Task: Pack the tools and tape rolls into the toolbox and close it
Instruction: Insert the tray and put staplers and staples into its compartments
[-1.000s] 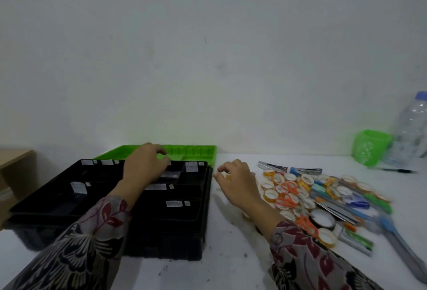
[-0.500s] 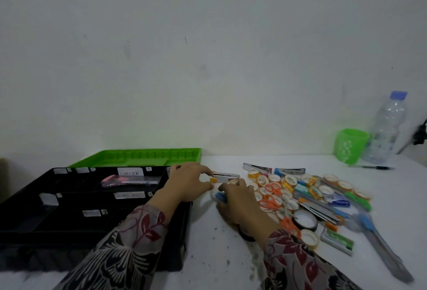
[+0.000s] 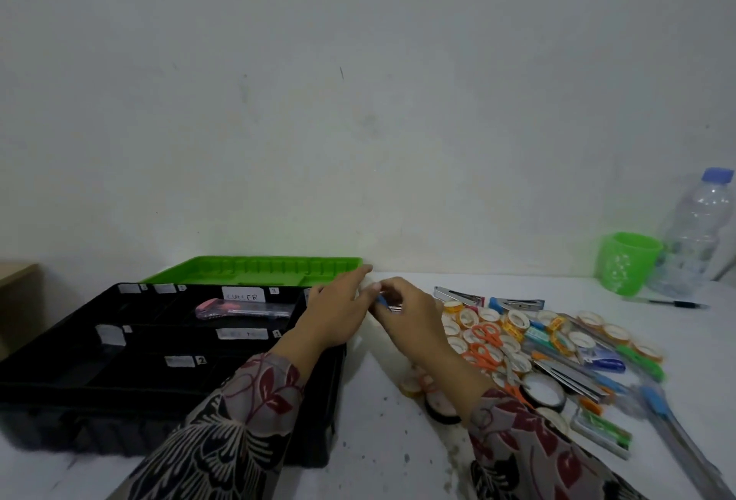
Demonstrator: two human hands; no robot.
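The black toolbox [image 3: 119, 384] stands open at the left, its green lid [image 3: 255, 270] lying flat behind it. A pink cutter [image 3: 239, 310] lies in a labelled back compartment. My right hand [image 3: 410, 324] pinches a small blue and silver stapler [image 3: 387, 303] just right of the box's far corner. My left hand [image 3: 338, 312] reaches across the box's right edge with fingers stretched straight, its thumb side meeting the stapler. Tape rolls [image 3: 517, 320], orange scissors [image 3: 486, 334], staplers [image 3: 458, 295] and cutters [image 3: 573, 376] lie heaped on the white table to the right.
A green cup [image 3: 627, 268] and a plastic water bottle [image 3: 697, 233] stand at the back right, with a pen [image 3: 677, 303] lying in front of them. A wooden surface [image 3: 16, 300] shows at the far left. The wall is close behind.
My left hand left the toolbox and crossed right to the pile. Both hands then rose together near the box's far right corner, the stapler between them. The camera view shifted.
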